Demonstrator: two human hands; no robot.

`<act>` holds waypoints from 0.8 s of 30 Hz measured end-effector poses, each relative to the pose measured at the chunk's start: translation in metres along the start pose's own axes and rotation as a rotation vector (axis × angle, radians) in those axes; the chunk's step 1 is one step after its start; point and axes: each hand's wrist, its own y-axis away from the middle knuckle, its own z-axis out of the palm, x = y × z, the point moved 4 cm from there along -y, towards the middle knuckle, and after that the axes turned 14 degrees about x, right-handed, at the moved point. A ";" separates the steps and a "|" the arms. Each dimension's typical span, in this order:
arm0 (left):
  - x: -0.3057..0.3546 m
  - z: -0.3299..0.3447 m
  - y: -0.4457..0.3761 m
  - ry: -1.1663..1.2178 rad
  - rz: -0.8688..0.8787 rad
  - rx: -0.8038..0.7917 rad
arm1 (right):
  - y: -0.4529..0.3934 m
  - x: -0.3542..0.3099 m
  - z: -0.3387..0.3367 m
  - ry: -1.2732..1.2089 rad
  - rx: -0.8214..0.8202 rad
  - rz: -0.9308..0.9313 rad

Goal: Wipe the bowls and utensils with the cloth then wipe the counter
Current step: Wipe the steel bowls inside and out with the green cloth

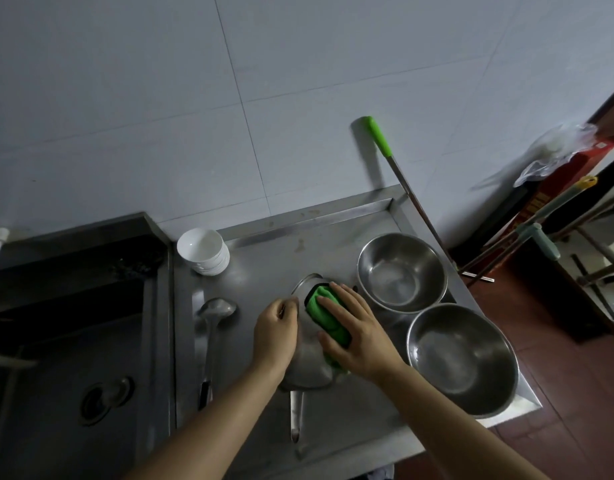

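Observation:
A steel bowl (307, 362) lies tipped on the steel counter (264, 271), its outside facing me. My left hand (276, 330) grips the bowl's left edge with curled fingers. My right hand (357, 334) presses a folded green cloth (324, 313) flat against the bowl's outer wall, fingers and thumb spread over it. Two more steel bowls stand upright to the right, one at the back (402, 271) and one nearer (463, 358). A stack of white bowls (203, 251) sits at the back left. A steel ladle (212, 327) lies on the left, and a utensil handle (296, 417) sticks out from under the held bowl.
A dark sink (80, 341) with a drain lies left of the counter. A mop pole with a green grip (378, 136) leans on the tiled wall behind the right corner. Past the counter's right edge are red floor tiles, more poles and a plastic bag (555, 147).

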 end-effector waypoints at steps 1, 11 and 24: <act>-0.007 0.000 0.002 -0.015 -0.010 -0.003 | 0.006 0.003 0.003 0.004 -0.022 0.016; -0.059 0.023 0.049 -0.026 -0.136 -0.038 | 0.093 0.006 0.008 0.090 0.000 -0.110; -0.030 -0.007 0.041 -0.022 -0.012 0.040 | 0.010 0.039 -0.003 -0.308 -0.027 0.627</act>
